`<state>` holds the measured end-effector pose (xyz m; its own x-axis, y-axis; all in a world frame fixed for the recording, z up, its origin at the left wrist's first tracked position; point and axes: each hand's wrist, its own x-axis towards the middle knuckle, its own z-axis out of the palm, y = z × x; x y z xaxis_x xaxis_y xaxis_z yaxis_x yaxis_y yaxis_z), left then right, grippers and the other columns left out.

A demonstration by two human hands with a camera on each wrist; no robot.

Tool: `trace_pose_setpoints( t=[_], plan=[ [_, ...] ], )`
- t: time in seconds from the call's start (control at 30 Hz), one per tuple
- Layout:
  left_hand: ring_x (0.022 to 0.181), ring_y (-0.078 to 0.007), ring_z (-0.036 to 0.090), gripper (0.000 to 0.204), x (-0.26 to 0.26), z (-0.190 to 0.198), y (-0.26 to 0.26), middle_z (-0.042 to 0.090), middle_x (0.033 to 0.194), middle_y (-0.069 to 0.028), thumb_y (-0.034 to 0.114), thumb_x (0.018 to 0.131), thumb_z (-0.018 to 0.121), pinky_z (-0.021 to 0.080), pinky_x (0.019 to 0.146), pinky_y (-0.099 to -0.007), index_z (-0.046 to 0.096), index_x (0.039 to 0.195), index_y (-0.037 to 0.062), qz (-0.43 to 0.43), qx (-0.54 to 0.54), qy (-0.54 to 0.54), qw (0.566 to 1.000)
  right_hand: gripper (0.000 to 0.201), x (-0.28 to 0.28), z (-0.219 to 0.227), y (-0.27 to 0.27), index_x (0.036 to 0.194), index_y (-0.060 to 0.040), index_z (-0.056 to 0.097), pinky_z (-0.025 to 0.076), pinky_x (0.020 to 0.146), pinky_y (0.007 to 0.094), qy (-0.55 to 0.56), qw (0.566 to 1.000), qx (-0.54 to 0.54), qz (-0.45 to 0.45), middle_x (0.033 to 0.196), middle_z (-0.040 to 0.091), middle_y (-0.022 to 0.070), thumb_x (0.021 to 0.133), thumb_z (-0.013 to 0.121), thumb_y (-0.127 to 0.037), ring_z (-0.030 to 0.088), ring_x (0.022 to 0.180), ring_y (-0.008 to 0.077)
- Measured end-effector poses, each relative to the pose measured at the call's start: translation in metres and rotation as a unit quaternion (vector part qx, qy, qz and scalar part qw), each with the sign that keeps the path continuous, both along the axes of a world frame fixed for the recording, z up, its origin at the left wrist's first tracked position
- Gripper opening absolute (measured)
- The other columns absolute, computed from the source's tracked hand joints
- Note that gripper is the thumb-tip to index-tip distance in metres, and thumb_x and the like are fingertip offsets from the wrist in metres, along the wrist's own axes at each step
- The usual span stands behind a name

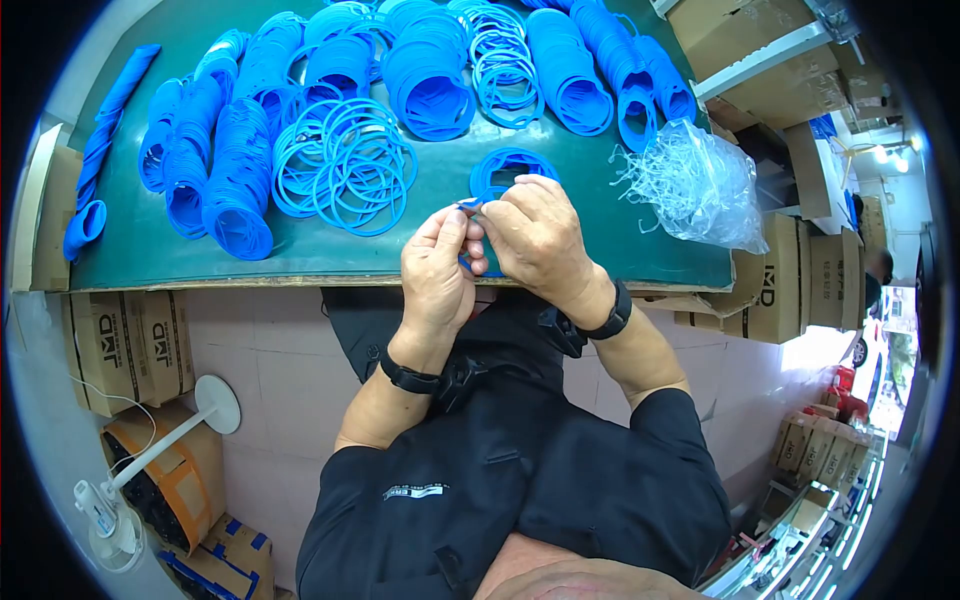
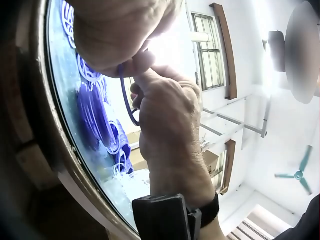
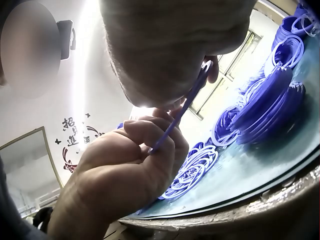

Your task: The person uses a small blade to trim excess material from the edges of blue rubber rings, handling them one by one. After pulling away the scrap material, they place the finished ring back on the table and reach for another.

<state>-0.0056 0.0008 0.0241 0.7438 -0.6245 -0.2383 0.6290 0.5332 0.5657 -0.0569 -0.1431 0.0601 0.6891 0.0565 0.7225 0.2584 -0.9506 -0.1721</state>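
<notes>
Both hands meet above the near edge of the table, fingertips close together. Between them is a thin blue ring [image 3: 181,112], seen nearly edge-on in the right wrist view and as a curved strip in the left wrist view. My left hand [image 1: 437,265] pinches it between thumb and fingers. My right hand [image 1: 540,238] holds it from the other side with bent fingers, and its fingertips are partly hidden. Just beyond the hands, a small group of blue rings [image 1: 512,158] lies on the green tabletop [image 1: 440,170].
Long stacks of blue rings [image 1: 430,80] line the table's far side. Loose lighter rings [image 1: 345,165] lie left of the hands. A clear plastic bag [image 1: 705,185] with pale strips sits at the right. Cardboard boxes [image 1: 775,285] stand beside the table, and a white fan [image 1: 110,520] at lower left.
</notes>
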Motion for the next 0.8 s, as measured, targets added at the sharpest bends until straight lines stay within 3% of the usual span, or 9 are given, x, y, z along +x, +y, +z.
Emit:
trace_pose_setpoints(
  t=[0.07,0.17,0.23,0.37,0.43,0.8],
  plan=[
    [0.072,-0.0088,0.057,0.024,-0.001,0.004,-0.001,0.066,0.09,-0.0037,0.018,0.109,0.059,0.048,0.059,-0.0233,0.069,0.117,-0.0022,-0.001,0.002,-0.003,1.0,0.009,-0.002,0.002,0.002,0.081,-0.008,0.06,0.047,0.073,0.0433,-0.017,1.0,0.015,0.002,0.073,0.05,0.0083,0.08,0.067,-0.004,0.058,0.071,0.028],
    [0.072,-0.0084,0.057,0.024,0.0,0.004,-0.001,0.066,0.09,-0.0034,0.018,0.11,0.059,0.047,0.058,-0.0228,0.068,0.118,-0.0019,0.002,-0.014,0.007,1.0,0.017,-0.009,0.009,0.005,0.092,-0.0033,0.067,0.051,0.069,0.043,0.05,0.997,0.044,-0.026,0.08,0.061,0.0103,0.079,0.075,0.002,0.063,0.075,0.0309],
    [0.071,-0.008,0.056,0.024,0.002,-0.002,0.0,0.066,0.09,-0.0032,0.019,0.11,0.058,0.046,0.057,-0.0224,0.068,0.118,-0.0017,-0.005,-0.027,0.008,1.0,0.019,-0.011,0.011,0.004,0.093,-0.0022,0.067,0.051,0.066,0.0409,0.074,0.997,0.028,0.017,0.08,0.059,0.0108,0.078,0.076,0.003,0.062,0.073,0.0309],
    [0.07,-0.0073,0.055,0.024,0.0,0.007,0.0,0.065,0.088,-0.0027,0.019,0.11,0.058,0.044,0.056,-0.0213,0.069,0.117,-0.0013,-0.01,-0.016,0.007,1.0,0.018,-0.011,0.005,0.002,0.093,-0.0019,0.066,0.051,0.065,0.0406,0.059,0.997,0.038,0.01,0.079,0.058,0.0105,0.079,0.075,0.004,0.061,0.072,0.0302],
    [0.07,-0.0072,0.054,0.024,-0.001,0.008,-0.002,0.065,0.088,-0.0026,0.019,0.11,0.058,0.044,0.055,-0.0212,0.069,0.116,-0.0013,-0.004,-0.012,0.004,1.0,0.01,-0.008,0.003,0.004,0.081,-0.006,0.058,0.045,0.062,0.0401,0.014,0.999,0.051,-0.005,0.074,0.048,0.0087,0.076,0.067,-0.004,0.054,0.066,0.0276],
    [0.07,-0.007,0.054,0.023,0.002,0.003,0.0,0.066,0.089,-0.0032,0.018,0.11,0.058,0.043,0.055,-0.021,0.07,0.116,-0.001,-0.002,-0.013,-0.018,1.0,0.012,-0.009,0.003,0.003,0.082,-0.0052,0.059,0.046,0.061,0.04,0.024,0.999,0.042,0.016,0.075,0.048,0.0089,0.076,0.066,0.001,0.054,0.067,0.0278]
  ],
)
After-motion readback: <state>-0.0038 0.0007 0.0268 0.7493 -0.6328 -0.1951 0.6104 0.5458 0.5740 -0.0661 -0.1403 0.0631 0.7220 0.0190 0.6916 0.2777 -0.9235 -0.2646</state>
